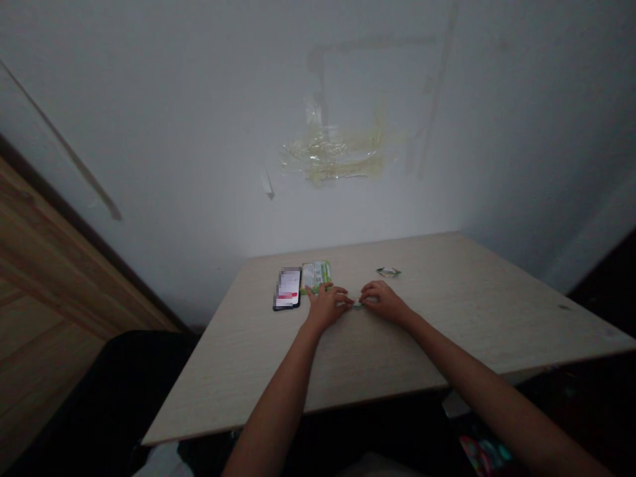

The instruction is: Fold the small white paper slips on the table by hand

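Both hands meet over the middle of the table, with a small pale piece [357,305] between their fingertips. It looks whitish with a darker greenish edge, and is too small to name. My left hand [328,309] pinches its left side with thumb and forefinger, while the other fingers stick out towards a green-and-white printed packet [316,273]. From the right, my right hand [385,301] has its fingers curled together at the piece's other side. Beyond that hand lies a small pointed, folded-looking piece [388,271], pale inside with dark green edges.
A phone [288,289] with a lit screen lies left of the packet. The light wooden table [238,371] meets a grey wall [199,132] at its far edge, with yellowed tape [338,156] on the wall. A wooden panel [59,265] stands at the left.
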The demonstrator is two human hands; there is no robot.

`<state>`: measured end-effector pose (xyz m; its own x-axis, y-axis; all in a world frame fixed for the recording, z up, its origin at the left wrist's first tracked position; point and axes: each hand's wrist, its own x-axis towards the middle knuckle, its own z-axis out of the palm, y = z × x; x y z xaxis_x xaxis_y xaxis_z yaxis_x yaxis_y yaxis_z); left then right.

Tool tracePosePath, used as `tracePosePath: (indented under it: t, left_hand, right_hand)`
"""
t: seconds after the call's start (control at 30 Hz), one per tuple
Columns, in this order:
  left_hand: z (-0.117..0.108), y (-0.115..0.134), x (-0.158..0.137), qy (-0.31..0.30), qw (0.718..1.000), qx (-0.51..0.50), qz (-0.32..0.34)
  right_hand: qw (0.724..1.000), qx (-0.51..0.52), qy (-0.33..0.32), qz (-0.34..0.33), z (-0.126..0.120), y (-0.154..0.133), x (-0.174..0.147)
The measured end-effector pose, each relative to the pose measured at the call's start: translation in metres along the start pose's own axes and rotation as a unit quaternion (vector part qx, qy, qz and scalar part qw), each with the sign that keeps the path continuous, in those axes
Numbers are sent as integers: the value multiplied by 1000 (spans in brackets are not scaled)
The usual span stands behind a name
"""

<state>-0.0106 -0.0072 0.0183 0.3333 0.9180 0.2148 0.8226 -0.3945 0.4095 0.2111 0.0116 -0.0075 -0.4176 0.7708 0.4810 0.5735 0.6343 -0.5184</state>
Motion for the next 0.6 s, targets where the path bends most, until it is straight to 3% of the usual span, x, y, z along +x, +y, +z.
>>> tracePosePath:
  t: [0.3,0.6]
  left_hand:
    - [6,3,-1,48,997,-43,-42]
    - [4,2,-1,33,999,31,-18]
  right_hand:
    - [1000,-7,4,8,4,1,0]
    - [1000,-19,4,-4,4,1,-1]
